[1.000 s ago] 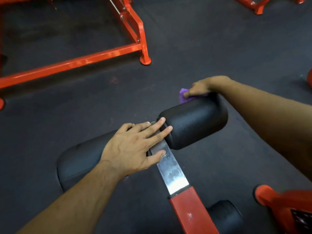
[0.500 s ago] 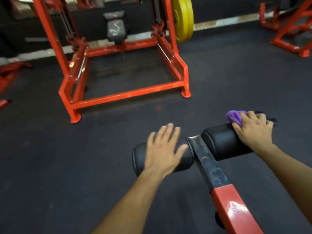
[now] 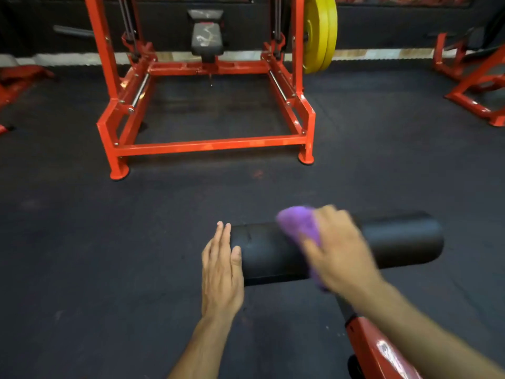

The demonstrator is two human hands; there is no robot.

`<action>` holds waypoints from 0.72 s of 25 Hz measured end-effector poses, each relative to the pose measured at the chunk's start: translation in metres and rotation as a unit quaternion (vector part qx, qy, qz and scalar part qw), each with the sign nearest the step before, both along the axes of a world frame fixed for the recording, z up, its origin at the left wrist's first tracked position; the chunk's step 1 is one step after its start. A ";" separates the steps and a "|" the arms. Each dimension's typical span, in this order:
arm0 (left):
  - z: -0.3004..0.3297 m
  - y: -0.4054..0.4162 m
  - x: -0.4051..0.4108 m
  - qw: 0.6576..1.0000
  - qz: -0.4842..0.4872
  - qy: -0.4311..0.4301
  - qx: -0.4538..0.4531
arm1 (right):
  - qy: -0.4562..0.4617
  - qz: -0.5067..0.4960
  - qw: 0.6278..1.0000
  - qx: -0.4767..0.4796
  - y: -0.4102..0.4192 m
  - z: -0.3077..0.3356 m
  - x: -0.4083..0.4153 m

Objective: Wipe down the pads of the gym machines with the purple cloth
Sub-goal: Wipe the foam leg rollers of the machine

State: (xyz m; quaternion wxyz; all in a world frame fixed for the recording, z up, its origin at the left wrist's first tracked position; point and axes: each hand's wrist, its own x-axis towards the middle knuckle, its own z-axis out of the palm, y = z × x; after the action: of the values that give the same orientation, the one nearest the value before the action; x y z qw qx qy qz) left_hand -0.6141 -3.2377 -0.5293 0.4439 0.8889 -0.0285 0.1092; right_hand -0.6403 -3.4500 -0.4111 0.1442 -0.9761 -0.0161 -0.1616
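A: Head view looks down on a black roller pad [image 3: 396, 242] lying crosswise on the end of a red arm [image 3: 382, 348]. Where's the cloth?

B: The purple cloth [image 3: 299, 225] sits on top of the pad near its middle, under the right hand [image 3: 338, 250]. That hand is blurred, fingers bent over the cloth and pressing it down. Whether the thumb pinches the fabric, I cannot tell.

A: And the other hand?

B: The left hand [image 3: 222, 272] is flat, fingers straight and close together, laid against the pad's left end. It holds nothing; I'd judge it's bracing the pad.

A: What could go wrong?

B: The pad is round and probably free to turn on its bar. If the left hand slides off the end, a hard stroke might just spin the pad, and the cloth would ride along without cleaning.

A: Anything with the cloth itself?

B: It's bunched, so only a narrow strip touches the pad. Fast strokes could leave the underside and the far right end unwiped. A loose corner hanging toward the arm might also snag where pad meets metal and tug free.

A: Surroundings?

B: An orange rack [image 3: 207, 143] with yellow plates [image 3: 319, 34] stands well apart across the dark floor [image 3: 82, 242], so no hazard there.
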 end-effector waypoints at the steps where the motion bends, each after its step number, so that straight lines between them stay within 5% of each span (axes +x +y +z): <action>1: -0.005 -0.003 0.003 0.999 0.016 -0.004 -0.028 | 0.047 0.024 0.996 -0.066 0.030 -0.025 -0.004; 6: -0.012 -0.006 0.016 0.998 0.006 -0.028 -0.054 | 0.231 -0.021 0.967 -0.108 0.043 -0.038 0.091; 10: -0.012 0.004 0.010 0.997 -0.048 -0.050 -0.020 | 0.507 0.014 0.861 -0.038 0.033 -0.022 0.168; 13: -0.013 0.011 0.012 0.997 -0.055 -0.060 0.013 | 0.425 0.008 0.904 -0.054 0.031 -0.031 0.149; 15: -0.016 0.013 0.010 0.993 -0.068 -0.089 0.033 | 0.227 0.000 0.969 -0.096 0.023 -0.045 0.100; 18: -0.020 0.016 0.008 0.991 -0.071 -0.107 0.046 | 0.034 0.012 0.988 -0.150 0.034 -0.060 0.009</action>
State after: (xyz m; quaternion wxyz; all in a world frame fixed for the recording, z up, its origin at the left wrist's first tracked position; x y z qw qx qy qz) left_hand -0.6057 -3.2219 -0.5495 0.4035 0.8874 -0.1435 0.1704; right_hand -0.6309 -3.4162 -0.4714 -0.0020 -0.9914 -0.0470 -0.1222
